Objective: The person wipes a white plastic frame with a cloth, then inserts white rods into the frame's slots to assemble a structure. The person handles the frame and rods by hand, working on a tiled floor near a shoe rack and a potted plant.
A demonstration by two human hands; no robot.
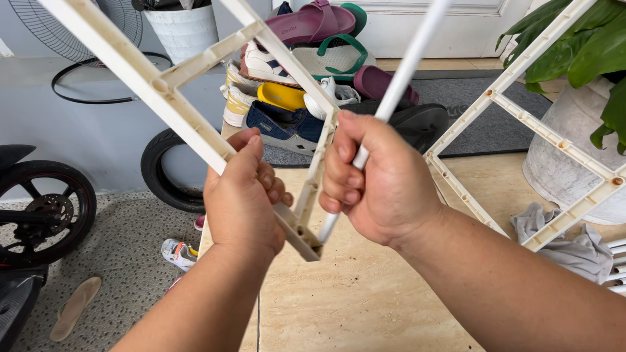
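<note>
**Rod at frame corner socket, seating not confirmed**

Left hand (244, 195) was wrapped tight round the lower bar of a cream plastic lattice frame (163, 91), gripping just above its bottom corner and holding it up off the floor. Right hand (378, 179) was closed in a fist round a thin white rod (407, 65), thumb up along it. Rod ran from the top edge of the view down through the fist to the frame's corner socket (313, 242).

Status as I read it:
- Rod tip was at the socket, touching or just inside. Couldn't tell how deep it sat.
- Only this one rod was at this frame; other holes along its bars looked open.
- A second matching frame (521, 124) stood to the right, near the grey planter (574, 150), no rod seen in it.
- More white rods (616, 261) lay at the right edge of the floor, beside a grey rag (574, 244).

So probably early in the assembly: one joint in progress, most left.

Around: pile of shoes (306, 72) behind on the mat, a loose tyre (166, 176) against the wall, a motorbike wheel (45, 208) at the left edge.
</note>
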